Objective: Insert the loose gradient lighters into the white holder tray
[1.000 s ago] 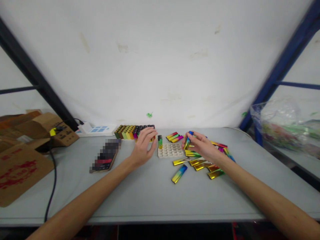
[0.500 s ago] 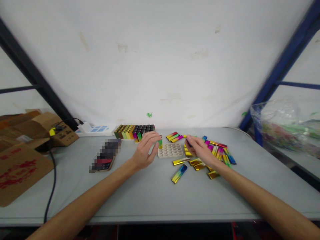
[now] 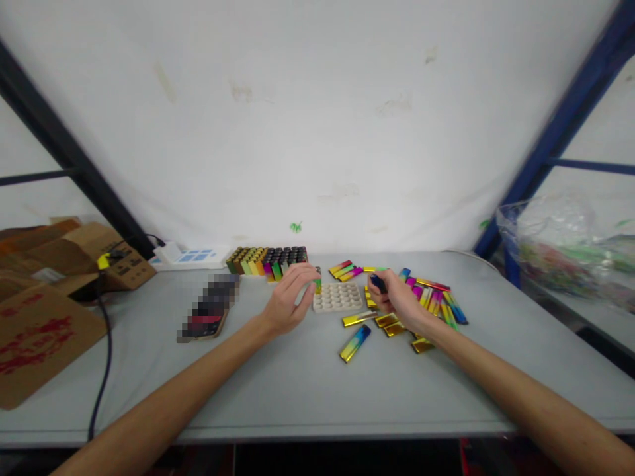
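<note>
My left hand point(image 3: 290, 301) is curled at the left end of a white tray point(image 3: 340, 305) with round holes. Its fingertips and thumb close on an upright green-and-yellow lighter point(image 3: 318, 283) at the tray's back left corner. To the right of the tray, my right hand point(image 3: 397, 297) grips another lighter point(image 3: 378, 283), whose dark blue end shows; the rest is hidden in the fingers. Beneath and around this hand lies a loose pile of shiny multicoloured lighters point(image 3: 435, 303). One blue-and-gold lighter point(image 3: 355, 343) lies apart, nearer the front.
Rows of upright lighters point(image 3: 285, 258) stand at the back by the wall. A phone point(image 3: 211, 311), partly pixelated, lies at left, with a white power strip point(image 3: 193, 256) behind. Cardboard boxes point(image 3: 44, 344) and a black cable point(image 3: 102, 357) are far left; a clear plastic bag point(image 3: 560, 244) is right.
My right hand has turned slightly, and the dark blue end of its lighter now shows more clearly. My left hand has barely moved.
</note>
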The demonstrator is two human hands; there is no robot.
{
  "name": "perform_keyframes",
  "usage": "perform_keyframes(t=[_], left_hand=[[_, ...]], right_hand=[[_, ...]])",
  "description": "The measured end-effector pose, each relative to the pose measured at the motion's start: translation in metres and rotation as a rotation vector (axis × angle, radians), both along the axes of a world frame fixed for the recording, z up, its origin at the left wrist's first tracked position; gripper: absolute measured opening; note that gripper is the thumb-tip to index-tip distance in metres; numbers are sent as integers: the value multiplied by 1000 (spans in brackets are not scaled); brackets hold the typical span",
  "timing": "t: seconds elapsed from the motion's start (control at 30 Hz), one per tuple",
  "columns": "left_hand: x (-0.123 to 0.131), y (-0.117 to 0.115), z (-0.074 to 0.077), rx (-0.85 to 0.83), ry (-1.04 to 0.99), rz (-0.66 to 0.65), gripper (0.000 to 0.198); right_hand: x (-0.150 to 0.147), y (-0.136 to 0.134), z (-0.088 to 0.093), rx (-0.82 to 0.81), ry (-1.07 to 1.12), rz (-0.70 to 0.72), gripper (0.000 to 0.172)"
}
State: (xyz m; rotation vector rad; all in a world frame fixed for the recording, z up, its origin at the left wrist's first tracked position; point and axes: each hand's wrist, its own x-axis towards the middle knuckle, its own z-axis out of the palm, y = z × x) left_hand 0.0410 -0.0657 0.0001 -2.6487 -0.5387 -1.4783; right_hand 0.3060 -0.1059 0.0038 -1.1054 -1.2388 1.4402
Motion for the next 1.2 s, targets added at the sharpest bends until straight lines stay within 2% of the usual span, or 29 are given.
perform_keyframes(t=[0.13,0.23,0.33,0.43,0.53,0.6,0.73,0.9,0.97,1.03,1.2], left_hand=[[1,-1,1,5,11,14,20],[3,-1,2,9,17,21,18],[4,0,0,21,10,12,19],[5,3,-2,30,-1,11,25],[5,4,-4,41,20,12,34],[5,3,-5,55,52,-19,38],[8,-1,-5,64,104,-100,41],[14,-10,-6,64,118,-172,28],[15,-11,-4,1,95,-190,23],[13,-10,0,-136,39,-166,18],[3,4,12,-511,-205,-36,19]], right_hand=[[2,4,-6,16,31,75,43],[1,4,-10,66,84,118,40],[-2,0,-11,84,5,170,36],[-4,-6,-8,161,-128,237,39],[-6,-9,-5,196,-115,253,44],[-7,-9,-6,175,-41,220,46],[-8,-9,-8,155,0,233,36],[-13,-12,-6,187,-48,288,36],[-13,-12,-5,189,-91,272,41],[-11,-10,-4,244,-178,221,43],[6,-1,0,568,-603,-56,37]])
